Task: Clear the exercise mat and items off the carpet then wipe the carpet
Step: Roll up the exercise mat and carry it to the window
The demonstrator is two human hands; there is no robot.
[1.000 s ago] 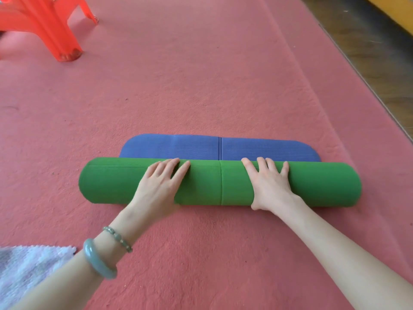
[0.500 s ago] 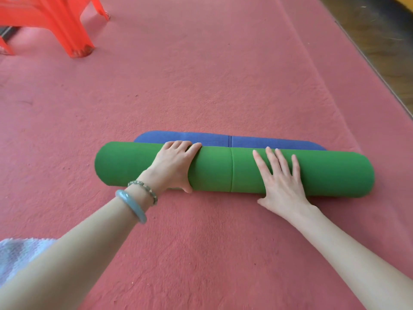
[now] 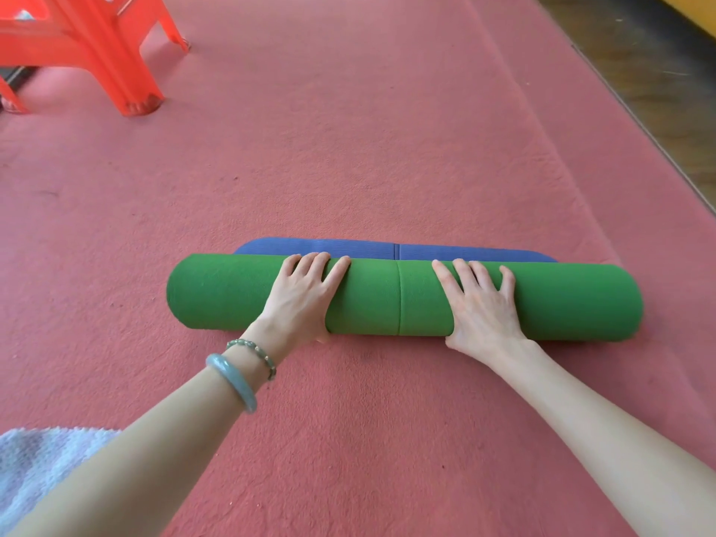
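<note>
The exercise mat [image 3: 403,300] lies across the middle of the carpet [image 3: 348,149], nearly all rolled into a green tube, with only a thin blue strip [image 3: 465,253] lying flat beyond it. The left hand [image 3: 300,300] and right hand [image 3: 480,304] press on top, fingers [image 3: 461,273] spread and laid over it, gripping nothing. I'd push both sides evenly, so the ends stay flush and the roll stays tight.
</note>
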